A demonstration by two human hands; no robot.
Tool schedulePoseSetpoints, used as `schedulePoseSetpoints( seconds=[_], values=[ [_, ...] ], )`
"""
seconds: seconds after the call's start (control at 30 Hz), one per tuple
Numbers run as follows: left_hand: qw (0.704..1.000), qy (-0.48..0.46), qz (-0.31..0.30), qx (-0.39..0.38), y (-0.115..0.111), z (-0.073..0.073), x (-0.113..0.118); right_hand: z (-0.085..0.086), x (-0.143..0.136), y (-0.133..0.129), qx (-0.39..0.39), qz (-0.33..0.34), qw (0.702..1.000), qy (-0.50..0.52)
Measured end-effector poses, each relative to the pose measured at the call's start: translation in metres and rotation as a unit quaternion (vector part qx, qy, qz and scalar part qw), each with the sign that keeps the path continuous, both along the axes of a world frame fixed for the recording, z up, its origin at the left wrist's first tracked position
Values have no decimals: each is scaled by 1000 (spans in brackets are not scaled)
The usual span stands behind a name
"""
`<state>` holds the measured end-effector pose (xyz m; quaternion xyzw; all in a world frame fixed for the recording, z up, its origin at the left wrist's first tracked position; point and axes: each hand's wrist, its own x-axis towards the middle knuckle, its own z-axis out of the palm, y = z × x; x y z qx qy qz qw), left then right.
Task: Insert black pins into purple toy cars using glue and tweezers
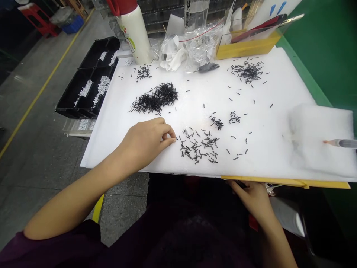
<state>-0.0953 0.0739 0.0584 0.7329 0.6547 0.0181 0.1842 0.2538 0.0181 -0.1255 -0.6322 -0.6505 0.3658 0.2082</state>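
My left hand (152, 136) is over the white foam sheet (273, 149), thumb and forefinger pinched together on a tiny black strip-like part (176, 139). Just right of those fingertips lies a loose spread of similar small black parts (196, 147). Beyond the hand is a dense heap of them (156, 97), and two little clusters (216, 123) lie farther right. My right hand (255, 195) is low at the front edge, beside the yellow strip under the sheet. Its fingers are mostly hidden, and a dark thing near them is too unclear to name.
A black compartment tray (75, 89) with small white pieces stands at the left. Along the back are a white bottle with a red lid (136, 35), crumpled plastic bags (195, 52) and a yellow-based holder (251, 46). A pen-like tool (344, 143) rests on a foam pad (320, 123) at the right.
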Motion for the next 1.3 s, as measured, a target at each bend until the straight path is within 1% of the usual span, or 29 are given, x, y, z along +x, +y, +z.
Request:
schedulePoseSetpoints(
  seconds=[0.1, 0.2, 0.3, 0.33, 0.4, 0.43, 0.5, 0.57, 0.6, 0.67, 0.7, 0.77, 0.8, 0.87, 0.93, 0.97, 1.07, 1.13, 1.2, 1.3],
  values=[
    [998, 52, -22, 6, -6, 1, 8, -2, 0, -3, 5, -13, 1000, -1],
    [993, 100, -56, 15, -9, 4, 7, -3, 0, -2, 6, -12, 1000, 3],
    [993, 83, -87, -10, 0, 14, -1, -3, 0, 1, 3, -6, 1000, 9],
    [992, 65, -104, -36, 7, 18, -2, -2, 0, 2, 2, -6, 1000, 10],
    [991, 47, -114, -52, 26, 27, 1, 0, -1, 3, 2, -9, 1000, 11],
    [991, 44, -119, -49, 38, 29, 6, 0, -1, 3, 3, -11, 1000, 12],
    [993, 15, -120, -14, 66, 31, 24, 2, -2, 3, 6, -14, 1000, 14],
    [995, -39, -89, 19, 95, 30, 49, 2, -3, 2, 7, -14, 1000, 16],
    [993, -83, -74, 42, 109, 30, 62, 2, -3, 2, 7, -13, 1000, 16],
    [973, -206, -45, 95, 131, 31, 87, 1, -3, 0, 8, -15, 1000, 14],
    [961, -253, -33, 104, 139, 32, 97, 0, -3, -1, 10, -16, 1000, 14],
    [939, -311, -21, 142, 145, 35, 107, -3, -1, -3, 12, -19, 1000, 14],
    [932, -327, -26, 156, 144, 35, 108, -5, 0, -3, 13, -20, 1000, 14],
    [926, -339, -42, 162, 134, 33, 99, -8, 1, -4, 13, -17, 1000, 17],
    [935, -325, -45, 131, 118, 26, 80, -12, 3, -4, 13, -15, 1000, 20],
    [944, -306, -33, 115, 108, 21, 69, -13, 4, -4, 14, -15, 1000, 20],
    [970, -214, -24, 114, 77, 10, 35, -17, 6, -3, 18, -14, 1000, 21],
    [981, -173, -25, 87, 59, 5, 18, -19, 7, -3, 16, -11, 1000, 22],
    [987, -154, -15, 48, 46, 0, 7, -19, 7, -2, 13, -7, 1000, 22],
    [990, -142, -1, 13, 35, -7, 1, -17, 7, -2, 11, -7, 1000, 22]
  ],
)
